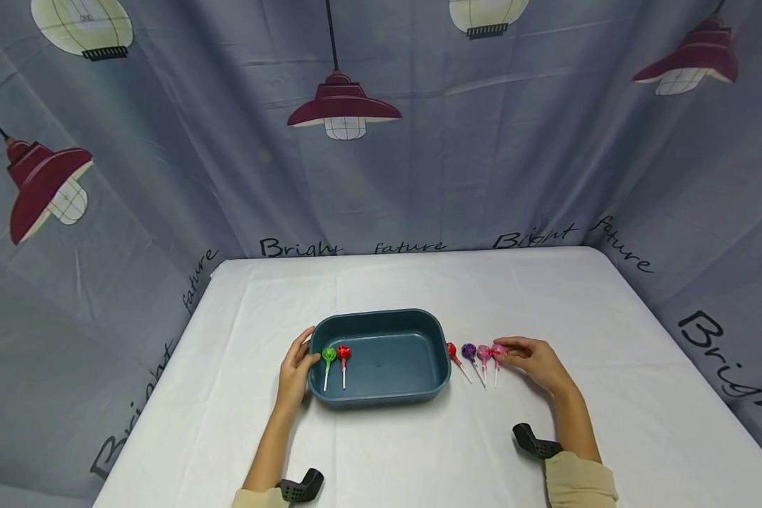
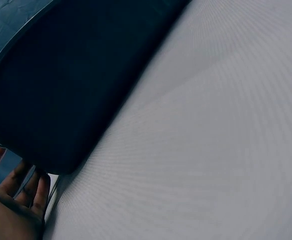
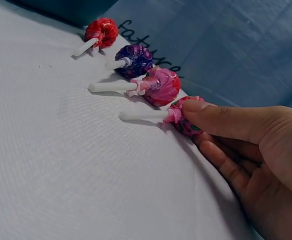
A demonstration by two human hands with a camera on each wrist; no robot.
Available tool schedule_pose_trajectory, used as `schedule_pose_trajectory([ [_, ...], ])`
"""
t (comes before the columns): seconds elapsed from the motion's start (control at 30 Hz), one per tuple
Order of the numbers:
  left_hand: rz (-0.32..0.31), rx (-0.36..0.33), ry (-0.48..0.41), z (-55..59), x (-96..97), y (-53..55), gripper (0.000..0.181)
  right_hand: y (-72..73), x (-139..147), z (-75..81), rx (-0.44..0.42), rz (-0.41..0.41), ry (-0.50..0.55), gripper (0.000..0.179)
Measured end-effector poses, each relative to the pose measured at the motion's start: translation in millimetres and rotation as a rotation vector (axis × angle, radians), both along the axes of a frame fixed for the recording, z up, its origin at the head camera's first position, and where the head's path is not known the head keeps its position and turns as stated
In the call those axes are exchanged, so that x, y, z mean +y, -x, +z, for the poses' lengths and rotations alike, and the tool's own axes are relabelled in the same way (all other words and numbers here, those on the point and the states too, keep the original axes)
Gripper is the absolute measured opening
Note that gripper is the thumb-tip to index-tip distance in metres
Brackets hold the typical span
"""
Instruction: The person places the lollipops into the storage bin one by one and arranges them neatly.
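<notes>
A dark teal rectangular plastic tray (image 1: 384, 403) sits on the white table. At its left end my left hand (image 1: 292, 375) grips the rim, thumb over the edge and fingers along the outside wall. Inside the tray, near that end, lie a green lollipop (image 1: 329, 354) and a red lollipop (image 1: 343, 352). My right hand (image 1: 537, 363) pinches the wrapped head of a pink lollipop (image 3: 185, 126), its white stick pointing away from the palm. Beside it, in a row towards the tray, lie another pink lollipop (image 3: 161, 88), a purple one (image 3: 134, 61) and a red one (image 3: 102, 33).
White cloth covers the table (image 1: 381, 462). Behind it and at both sides hangs a blue-grey curtain (image 1: 381, 190) printed with lamps and lettering. A black wrist camera (image 1: 301, 486) sits on the left wrist, another black camera (image 1: 536, 442) on the right.
</notes>
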State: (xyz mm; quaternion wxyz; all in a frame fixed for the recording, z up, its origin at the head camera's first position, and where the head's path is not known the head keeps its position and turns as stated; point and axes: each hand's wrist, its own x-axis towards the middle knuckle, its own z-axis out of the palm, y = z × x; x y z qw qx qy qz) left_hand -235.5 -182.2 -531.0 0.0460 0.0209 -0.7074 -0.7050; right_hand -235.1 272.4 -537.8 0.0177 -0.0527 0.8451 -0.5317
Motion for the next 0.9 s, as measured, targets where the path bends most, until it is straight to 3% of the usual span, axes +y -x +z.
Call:
schedule_pose_trajectory([
  [0.17, -0.025, 0.008, -0.020, 2.9, -1.0, 0.0, 0.049, -1.4, 0, 3.1, -0.019, -0.007, -0.023, 0.038],
  [0.47, 0.003, 0.028, -0.007, -2.2, 0.7, 1.5, 0.049, -6.1, 2, 15.3, -0.020, 0.056, -0.039, 0.038],
  [0.9, 0.014, 0.051, 0.022, -4.1, 1.0, 1.1, 0.050, -4.3, -12, 56.0, 0.039, 0.121, -0.031, 0.039],
])
